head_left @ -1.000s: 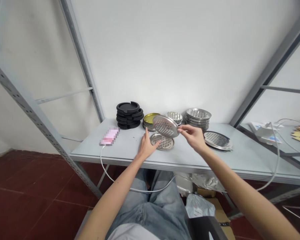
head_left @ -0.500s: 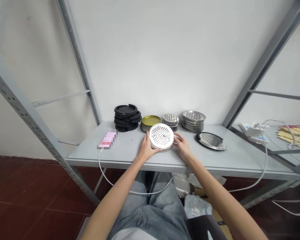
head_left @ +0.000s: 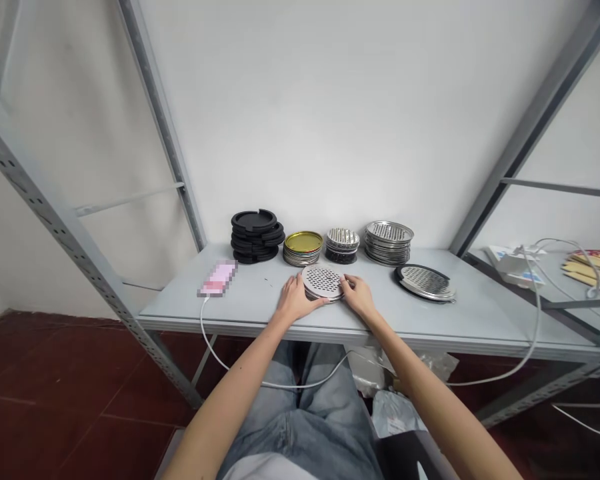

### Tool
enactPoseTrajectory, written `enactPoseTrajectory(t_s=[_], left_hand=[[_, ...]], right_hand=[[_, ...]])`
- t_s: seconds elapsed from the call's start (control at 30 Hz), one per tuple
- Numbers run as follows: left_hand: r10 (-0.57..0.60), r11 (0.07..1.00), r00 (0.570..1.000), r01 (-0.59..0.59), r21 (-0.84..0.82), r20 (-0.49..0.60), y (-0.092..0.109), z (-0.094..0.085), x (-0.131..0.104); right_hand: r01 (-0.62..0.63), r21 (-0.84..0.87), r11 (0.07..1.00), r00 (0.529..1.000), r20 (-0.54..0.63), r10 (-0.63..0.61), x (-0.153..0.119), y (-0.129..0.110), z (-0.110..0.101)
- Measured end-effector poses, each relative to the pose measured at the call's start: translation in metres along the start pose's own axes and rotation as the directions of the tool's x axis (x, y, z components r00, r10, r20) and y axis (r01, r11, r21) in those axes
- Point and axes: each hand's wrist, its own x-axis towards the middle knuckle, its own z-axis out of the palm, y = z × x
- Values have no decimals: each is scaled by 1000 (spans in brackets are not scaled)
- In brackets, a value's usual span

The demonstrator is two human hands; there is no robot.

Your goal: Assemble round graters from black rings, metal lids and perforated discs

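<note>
Pixelated pink rectangular object [head_left: 219,278] at left of flat grey tabletop [head_left: 253,297], white cable [head_left: 290,387] running off it. Right, past slanted grey metal post [head_left: 527,137]: white boxy object [head_left: 517,267], flat yellow pieces [head_left: 587,273]. Below: pale plastic bag [head_left: 396,415], dark red tiled floor [head_left: 55,400].

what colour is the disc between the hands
The perforated disc is silver-grey, clearest in the head view.
</note>
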Motion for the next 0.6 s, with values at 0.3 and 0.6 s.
enactPoseTrajectory(t_s=[0.3,0.6], left_hand=[[-20,983,999,11,183,46,2,2,0],[-40,979,996,23,202,82,6,-3,0]], right_hand=[[107,-177,978,992,90,-92,1,-2,1],[108,-186,977,991,96,-91,-1,-5,-1]])
